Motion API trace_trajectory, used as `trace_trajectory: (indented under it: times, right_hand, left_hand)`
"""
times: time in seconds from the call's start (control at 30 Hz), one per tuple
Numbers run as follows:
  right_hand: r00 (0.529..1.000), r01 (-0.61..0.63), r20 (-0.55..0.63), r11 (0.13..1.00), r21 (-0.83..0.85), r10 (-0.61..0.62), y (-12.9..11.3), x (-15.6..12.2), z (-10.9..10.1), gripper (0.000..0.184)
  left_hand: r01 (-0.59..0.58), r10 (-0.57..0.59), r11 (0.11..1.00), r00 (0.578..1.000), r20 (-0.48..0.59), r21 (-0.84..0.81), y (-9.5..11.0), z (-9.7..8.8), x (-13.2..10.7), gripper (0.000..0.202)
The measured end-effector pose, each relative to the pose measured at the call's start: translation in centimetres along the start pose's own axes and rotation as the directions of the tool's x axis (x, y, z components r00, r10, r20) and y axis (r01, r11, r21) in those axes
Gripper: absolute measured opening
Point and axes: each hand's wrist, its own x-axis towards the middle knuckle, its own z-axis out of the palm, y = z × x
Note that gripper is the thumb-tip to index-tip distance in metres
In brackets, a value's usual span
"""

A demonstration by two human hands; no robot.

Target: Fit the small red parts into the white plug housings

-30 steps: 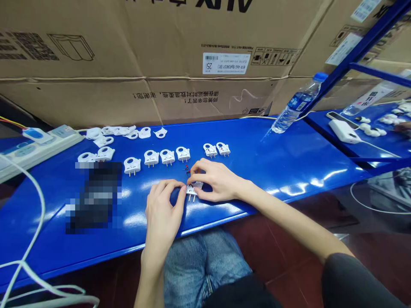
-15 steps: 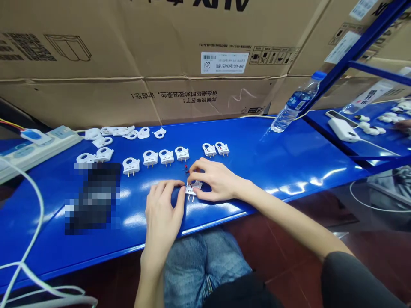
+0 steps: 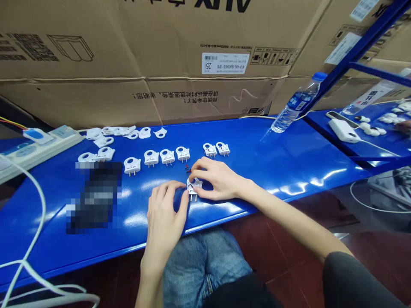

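A small white two-pin plug shell (image 3: 194,185) lies near the front edge of the blue table, its metal pins toward me. My left hand (image 3: 167,205) steadies its left side between thumb and index finger. From the right, my right hand (image 3: 215,179) curls over it, thumb against its right side and fingertips above its top. Whether a tiny part is pinched there is too small to tell. Just beyond the fingertips lie small red-and-black parts (image 3: 188,169). Similar plug shells with ring handles, such as one white plug shell (image 3: 132,166), stand in a row behind my hands.
White shell pieces (image 3: 118,131) lie at the back left beside a power strip (image 3: 61,139). A pixelated dark object (image 3: 99,196) rests left of my hands. A water bottle (image 3: 297,102) leans by the blue frame (image 3: 346,68). White cables (image 3: 35,239) hang at the left.
Both hands keep nearly the same position around the plug shell. My left thumb has shifted slightly onto its lower left side. The view has moved a little.
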Motion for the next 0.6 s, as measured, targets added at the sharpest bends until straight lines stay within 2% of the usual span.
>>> trace_trajectory:
  times: [0.17,0.4,0.5,0.6]
  right_hand:
    - [0.999,0.041,0.026,0.999,0.012,-0.042,0.1,0.0,0.1,0.026]
    - [0.999,0.04,0.021,0.998,0.044,-0.041,0.1,0.1,0.3,0.011]
    - [1.0,0.026,-0.008,0.998,0.052,-0.025,0.2,0.2,-0.2,0.011]
    - [0.998,-0.022,-0.064,0.998,0.061,0.026,0.8,0.4,-1.2,0.01]
  left_hand:
    - [-0.005,0.005,1.0,1.0,0.001,-0.028,-0.1,-0.1,-0.1,0.024]
    - [0.034,-0.035,0.995,0.999,-0.012,-0.092,-0.3,-0.3,-0.1,0.025]
    - [0.048,-0.05,0.992,0.999,-0.01,-0.112,-0.4,-0.3,-0.2,0.026]
    - [0.122,-0.129,0.978,0.991,-0.027,-0.172,-0.5,-0.4,-0.2,0.028]
